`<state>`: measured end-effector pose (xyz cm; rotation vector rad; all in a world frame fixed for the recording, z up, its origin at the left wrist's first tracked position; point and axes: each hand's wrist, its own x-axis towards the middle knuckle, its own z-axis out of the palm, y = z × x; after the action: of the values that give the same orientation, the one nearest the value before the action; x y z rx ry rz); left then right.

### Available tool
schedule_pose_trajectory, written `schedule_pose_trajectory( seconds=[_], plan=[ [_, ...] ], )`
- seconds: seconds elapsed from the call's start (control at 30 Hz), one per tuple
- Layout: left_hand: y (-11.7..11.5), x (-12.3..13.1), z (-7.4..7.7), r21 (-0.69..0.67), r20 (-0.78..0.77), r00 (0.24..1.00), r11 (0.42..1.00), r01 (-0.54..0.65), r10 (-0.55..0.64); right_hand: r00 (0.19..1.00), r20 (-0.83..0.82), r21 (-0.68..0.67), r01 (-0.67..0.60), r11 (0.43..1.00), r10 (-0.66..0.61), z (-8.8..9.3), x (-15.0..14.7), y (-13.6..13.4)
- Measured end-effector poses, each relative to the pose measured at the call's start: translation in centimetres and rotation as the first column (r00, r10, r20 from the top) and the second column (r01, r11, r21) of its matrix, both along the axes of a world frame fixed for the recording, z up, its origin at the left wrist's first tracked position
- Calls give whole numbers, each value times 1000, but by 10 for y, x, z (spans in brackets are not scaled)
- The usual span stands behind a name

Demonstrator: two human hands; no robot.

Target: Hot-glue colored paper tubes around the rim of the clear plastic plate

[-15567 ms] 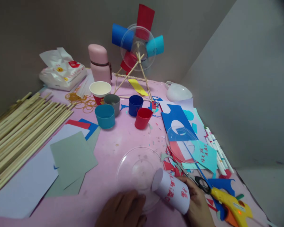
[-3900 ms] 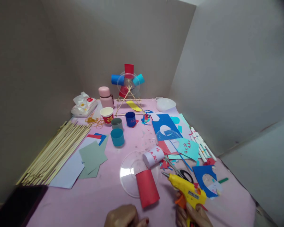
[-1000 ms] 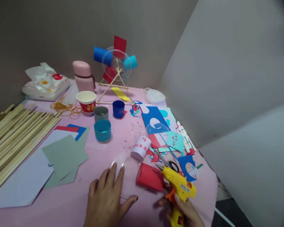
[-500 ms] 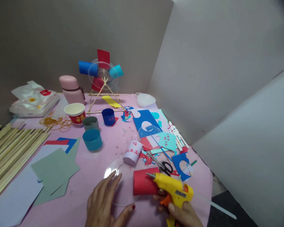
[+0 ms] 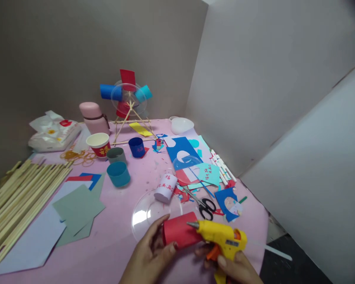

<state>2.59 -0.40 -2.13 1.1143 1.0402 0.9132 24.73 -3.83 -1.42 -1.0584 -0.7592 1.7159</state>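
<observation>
My left hand [image 5: 155, 250] is closed round the left end of a red paper cylinder [image 5: 182, 229], thumb in front and fingers behind. My right hand [image 5: 235, 268] grips a yellow hot glue gun [image 5: 221, 234] by its handle, near the orange trigger. The gun's metal nozzle points left and lies in front of the red cylinder in view; whether they touch I cannot tell. A glue stick [image 5: 276, 251] sticks out of the gun's back. Behind my left hand a clear plastic disc [image 5: 140, 217] lies flat, with a white paper cylinder [image 5: 166, 188] with red writing at its far edge.
Scissors [image 5: 205, 207], paper scraps and markers [image 5: 223, 167] lie to the right. Wooden sticks [image 5: 26, 205] and grey paper sheets [image 5: 78, 207] cover the left. Paper rings, a paper cup [image 5: 98, 146], a pink flask [image 5: 94, 118] and a stick-framed wheel [image 5: 130, 104] stand farther back.
My left hand has moved right from above the clear disc and taken hold of the red cylinder, which is now tilted. The glue gun stays in my right hand. The view has shifted slightly.
</observation>
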Motion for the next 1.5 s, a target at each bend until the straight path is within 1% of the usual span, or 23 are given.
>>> schedule_pose_trajectory(
  seconds=[0.07, 0.13, 0.2, 0.27, 0.33, 0.47, 0.53, 0.73, 0.8, 0.83, 0.87, 0.9, 0.93, 0.97, 1.0, 1.03, 1.07, 1.1, 1.13, 1.17, 1.33, 1.5],
  plan=[
    [6, 2, 4, -71, 4, 1000, 997, 3, -2, 1000, -9, 24, 4, 1000, -4, 4, -2, 5],
    [11, 2, 10, -97, 1, 1000, 995, 27, -27, 1000, 1, 29, -7, 1000, 7, 7, -3, 8],
    [13, 3, 15, -90, 3, 999, 995, 51, -50, 999, 17, 25, -28, 999, 27, 10, -5, 9],
    [14, 4, 17, -59, -28, 998, 997, 49, -50, 999, 35, 8, -29, 1000, 29, 13, -7, 10],
    [13, 5, 15, -40, -49, 998, 999, 33, -35, 998, 56, -1, -10, 1000, 10, 16, -10, 11],
    [7, 5, 7, -32, 64, 996, 997, 70, -68, 997, 65, -1, 51, 999, -51, 16, -13, 13],
    [4, 5, 6, -11, 78, 994, 997, 79, -78, 995, 66, -10, 78, 997, -78, 14, -14, 13],
    [0, 8, 1, 28, 51, 998, 999, -27, 26, 994, 46, -42, 96, 994, -94, 10, -15, 14],
    [0, 5, -2, 81, -48, 998, 996, -43, 47, 991, 54, -43, 122, 992, -120, 11, -16, 15],
    [0, 3, -4, 133, -142, 986, 989, -65, 84, 988, 60, -43, 148, 988, -145, 11, -16, 16],
    [1, 0, -6, 212, -255, 956, 973, -90, 144, 982, 64, -44, 181, 983, -178, 11, -16, 18],
    [1, -4, -8, 316, -366, 904, 943, -102, 221, 974, 65, -45, 222, 974, -219, 11, -15, 19],
    [1, -7, -10, 434, -459, 836, 897, -86, 302, 962, 65, -49, 268, 962, -265, 12, -15, 21],
    [1, -11, -12, 547, -522, 766, 836, -36, 375, 949, 65, -55, 312, 948, -309, 12, -14, 24],
    [1, -13, -14, 642, -558, 708, 765, 40, 432, 936, 63, -62, 349, 935, -345, 13, -13, 26],
    [1, -15, -16, 706, -579, 668, 697, 125, 467, 926, 58, -71, 376, 924, -373, 13, -13, 28],
    [1, -15, -17, 740, -594, 640, 643, 198, 486, 920, 51, -86, 392, 916, -389, 14, -13, 30],
    [1, -15, -19, 751, -608, 622, 610, 251, 493, 918, 43, -102, 397, 912, -395, 14, -13, 32],
    [0, -14, -20, 752, -621, 609, 595, 285, 493, 918, 36, -113, 397, 911, -395, 14, -13, 33],
    [0, -12, -21, 746, -633, 600, 592, 304, 489, 918, 32, -120, 396, 911, -395, 14, -13, 34],
    [0, -7, -24, 708, -674, 575, 625, 327, 463, 925, 30, -125, 380, 917, -379, 13, -18, 36],
    [1, -7, -26, 642, -730, 554, 679, 356, 400, 930, 48, -139, 368, 920, -365, 13, -22, 37]
  ],
)
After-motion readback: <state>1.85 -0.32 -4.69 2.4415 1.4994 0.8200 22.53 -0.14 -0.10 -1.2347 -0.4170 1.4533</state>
